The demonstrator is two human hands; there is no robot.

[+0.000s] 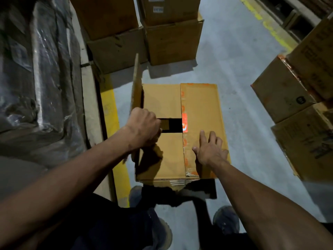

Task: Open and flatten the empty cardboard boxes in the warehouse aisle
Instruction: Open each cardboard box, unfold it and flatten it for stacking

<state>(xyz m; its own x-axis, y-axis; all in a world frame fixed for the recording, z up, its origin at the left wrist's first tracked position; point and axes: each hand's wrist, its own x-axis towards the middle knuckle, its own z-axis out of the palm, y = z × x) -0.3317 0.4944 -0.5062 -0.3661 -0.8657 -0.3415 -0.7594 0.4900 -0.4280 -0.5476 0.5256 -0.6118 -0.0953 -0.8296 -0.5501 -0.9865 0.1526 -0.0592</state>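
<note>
Now my left hand (144, 128) curls around the box (177, 134) flap's left edge, while my right hand (210, 150) lies flat, fingers spread, on the right flap.

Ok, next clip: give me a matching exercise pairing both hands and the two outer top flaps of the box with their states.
Things:
1. left hand
2. right hand
3. left flap
4. right flap

States:
A. lying flat, closed over the box
B. fingers spread, resting flat on cardboard
C. standing upright
D. fingers curled at the gap between the inner flaps

Pairs: 1-D, 2-B, 3-C, 4-A
</note>
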